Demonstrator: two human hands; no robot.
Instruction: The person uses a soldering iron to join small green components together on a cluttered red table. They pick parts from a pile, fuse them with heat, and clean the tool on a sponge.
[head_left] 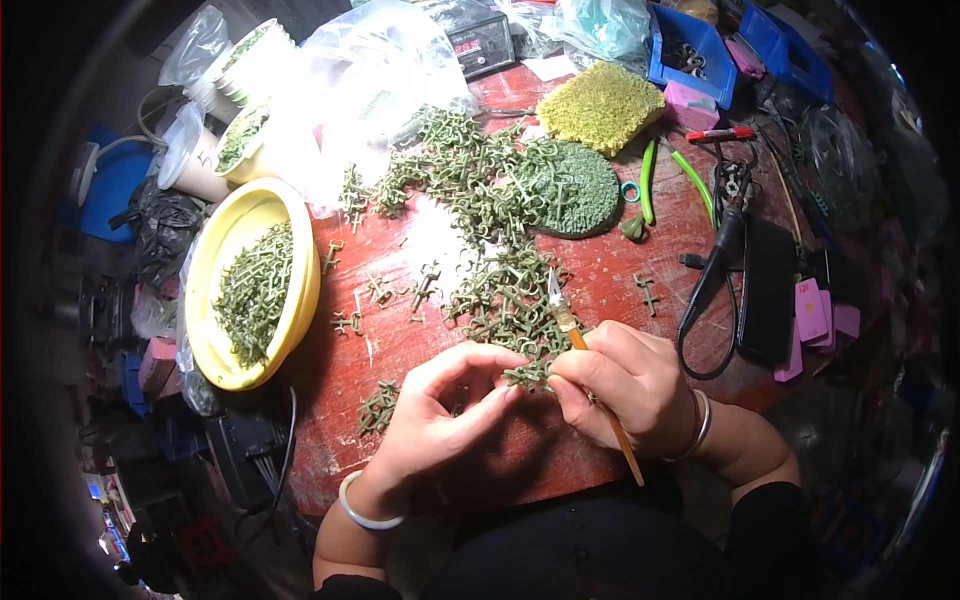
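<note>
Wears a white bangle (360, 513) on the left wrist and a metal bracelet (703, 425) on the right, by dark clothing (580, 550) at the near edge. Pinches a small green piece (527, 375) between thumb and forefinger of the left hand (430, 400), over the near part of a red table (600, 285). Runs roughly left to right in its visible length, reaching from left fingertips toward right ones; cannot tell more about its far end, partly hidden there. Grips a craft knife (618, 440) pen-fashion in the right hand (635, 385), fingers closed round its tan handle. Slants along its long axis from lower right to upper left, pointing blade-first away from the body, over a large heap (500, 290) of similar pieces.

Just left of the left hand, see a smaller heap (378, 409). Right of the large heap, note a lone piece (646, 294), pointing nearly straight away. Farther left, find a yellow basin (303, 240) holding many more. At right, make out pink tags (811, 308) bearing small dark marks, beside a black device (767, 290). Beyond, see a green-handled tool (648, 185), a round green disc (585, 190) partly under the heap, and a rough yellow block (600, 108). Farthest back, spot a clear plastic bag (385, 70), a blue bin (690, 50) and a dark box (480, 45) showing lit red digits.
</note>
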